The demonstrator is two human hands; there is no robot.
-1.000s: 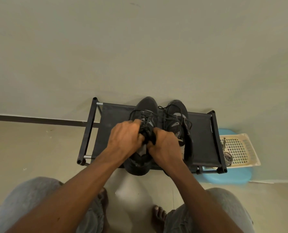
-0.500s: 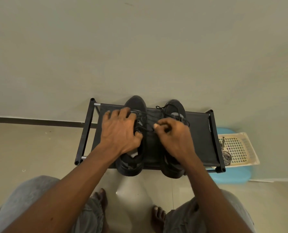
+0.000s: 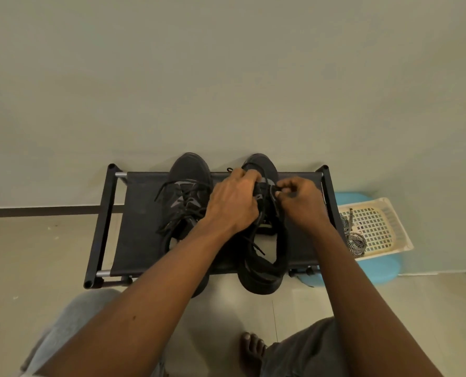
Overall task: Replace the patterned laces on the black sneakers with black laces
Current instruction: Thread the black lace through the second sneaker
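- My right fingers are curled in tight, and thumb and forefinger pinch a thin black lace just above the eyelets of the black mesh right sneaker.
- My left fingers are bent and pressed together. They hook down over the lacing area of that same sneaker and grip its upper. I cannot tell whether they also hold a strand of lace.
- My left hand and right hand sit close together over the front half of the right sneaker, hiding most of its tongue.
- A loose lace end comes out from under my left hand and lies across the sneaker's open collar.
- The black mesh left sneaker stands just beside it, toe towards the wall. It is threaded with black laces whose ends hang loose over its sides.
- Both sneakers rest on a low black metal-framed rack with a dark fabric shelf, and their heels overhang its near edge.
- The black-and-white patterned laces lie bundled in a cream plastic lattice basket to the right of the rack, well apart from my hands.
- The basket sits on a light blue plastic stool against the pale wall.
- At the bottom edge are my knees in grey trousers and one bare foot on the pale floor.
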